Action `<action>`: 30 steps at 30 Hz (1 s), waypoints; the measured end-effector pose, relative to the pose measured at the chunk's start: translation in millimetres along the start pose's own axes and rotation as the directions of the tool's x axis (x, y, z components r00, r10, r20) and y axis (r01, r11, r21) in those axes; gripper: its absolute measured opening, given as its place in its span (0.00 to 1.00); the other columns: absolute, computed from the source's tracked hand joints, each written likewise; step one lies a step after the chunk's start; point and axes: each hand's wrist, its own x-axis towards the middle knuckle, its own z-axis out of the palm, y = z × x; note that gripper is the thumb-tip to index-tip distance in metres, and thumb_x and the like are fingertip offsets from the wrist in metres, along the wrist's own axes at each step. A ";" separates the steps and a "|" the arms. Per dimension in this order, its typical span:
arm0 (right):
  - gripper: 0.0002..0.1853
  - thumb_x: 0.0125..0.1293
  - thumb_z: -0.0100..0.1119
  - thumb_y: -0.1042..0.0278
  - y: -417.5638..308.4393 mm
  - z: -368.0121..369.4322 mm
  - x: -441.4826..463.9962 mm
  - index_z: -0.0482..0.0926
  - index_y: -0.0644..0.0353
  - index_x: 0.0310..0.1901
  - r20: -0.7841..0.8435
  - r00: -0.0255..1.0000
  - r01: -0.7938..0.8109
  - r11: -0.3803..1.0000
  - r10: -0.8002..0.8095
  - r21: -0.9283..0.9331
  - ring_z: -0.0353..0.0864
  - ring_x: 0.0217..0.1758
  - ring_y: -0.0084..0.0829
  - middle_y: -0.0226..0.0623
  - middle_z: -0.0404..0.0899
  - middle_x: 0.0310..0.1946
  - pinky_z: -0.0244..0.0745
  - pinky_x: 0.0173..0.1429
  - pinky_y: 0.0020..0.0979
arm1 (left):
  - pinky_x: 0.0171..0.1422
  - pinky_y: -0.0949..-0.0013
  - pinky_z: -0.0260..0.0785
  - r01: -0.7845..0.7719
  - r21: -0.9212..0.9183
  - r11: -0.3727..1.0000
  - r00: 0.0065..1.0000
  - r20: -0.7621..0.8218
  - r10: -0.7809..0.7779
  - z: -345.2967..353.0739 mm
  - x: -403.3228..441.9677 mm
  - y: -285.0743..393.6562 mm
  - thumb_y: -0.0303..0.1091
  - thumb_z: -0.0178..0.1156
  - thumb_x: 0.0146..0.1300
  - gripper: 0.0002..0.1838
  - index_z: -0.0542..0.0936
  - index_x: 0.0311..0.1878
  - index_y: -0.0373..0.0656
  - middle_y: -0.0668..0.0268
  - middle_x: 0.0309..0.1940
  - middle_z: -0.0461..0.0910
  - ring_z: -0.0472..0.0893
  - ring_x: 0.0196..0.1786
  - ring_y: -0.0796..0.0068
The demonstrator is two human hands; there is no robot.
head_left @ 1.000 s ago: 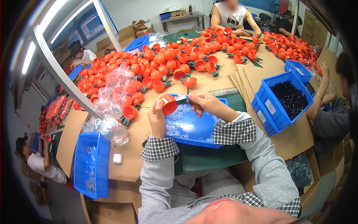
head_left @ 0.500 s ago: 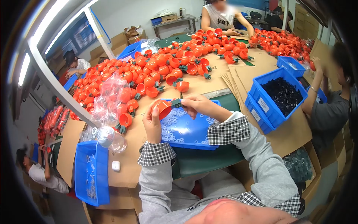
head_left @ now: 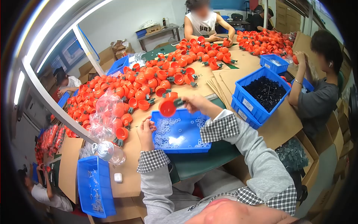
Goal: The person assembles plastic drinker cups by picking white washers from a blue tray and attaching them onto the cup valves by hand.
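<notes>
An orange-red plastic cup with a dark green fitting hangs over the blue tray, its mouth turned toward me. My right hand pinches it by the green fitting. Apart from the cup, my left hand is at the tray's left rim, fingers loosely curled and slightly apart, with nothing visible in them. Small translucent rings lie scattered in the blue tray below both hands.
A large heap of orange-red cups covers the cardboard-topped table. Stacked blue bins with black parts stand right. At left are a clear bottle, a white case and a blue bin. Co-workers sit around.
My left hand has let go of the cup and dropped to the left. My right hand keeps the cup by its fitting, now with the mouth facing me. The view has shifted slightly.
</notes>
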 end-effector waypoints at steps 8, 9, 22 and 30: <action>0.27 0.65 0.49 0.57 -72.6 -55.2 16.0 0.56 0.54 0.63 -0.453 0.830 0.536 0.692 -0.325 0.483 0.78 0.24 0.26 0.37 0.80 0.33 0.75 0.25 0.25 | 0.27 0.81 0.64 -0.007 0.011 1.000 0.999 0.049 0.006 0.1 0.3 -3.8 0.33 0.50 0.66 0.12 0.76 0.46 0.35 0.71 0.24 0.72 0.70 0.23 0.85; 0.30 0.65 0.50 0.59 -75.5 -49.9 15.1 0.52 0.53 0.65 -0.459 0.809 0.543 0.767 -0.368 0.342 0.78 0.25 0.25 0.37 0.80 0.33 0.75 0.25 0.25 | 0.27 0.81 0.64 0.003 0.012 1.000 0.999 0.050 -0.004 0.1 0.8 -3.6 0.33 0.50 0.66 0.12 0.76 0.46 0.35 0.71 0.24 0.72 0.69 0.23 0.85; 0.10 0.59 0.55 0.68 6.3 25.7 53.6 0.79 0.60 0.41 0.280 0.952 0.219 0.920 -0.127 -0.326 0.78 0.23 0.20 0.32 0.79 0.25 0.72 0.23 0.21 | 0.28 0.77 0.60 -0.095 0.444 0.891 0.967 0.252 -0.023 7.2 -6.2 -4.0 0.33 0.55 0.59 0.10 0.82 0.32 0.37 0.72 0.20 0.75 0.70 0.25 0.85; 0.14 0.55 0.55 0.67 3.6 87.9 124.5 0.80 0.58 0.43 0.205 0.898 0.285 0.160 -0.390 -0.945 0.81 0.42 0.44 0.46 0.81 0.38 0.76 0.46 0.41 | 0.24 0.77 0.60 -0.162 0.432 0.887 0.965 0.257 0.051 7.0 -6.9 -7.6 0.32 0.55 0.57 0.10 0.82 0.31 0.36 0.69 0.17 0.75 0.70 0.21 0.84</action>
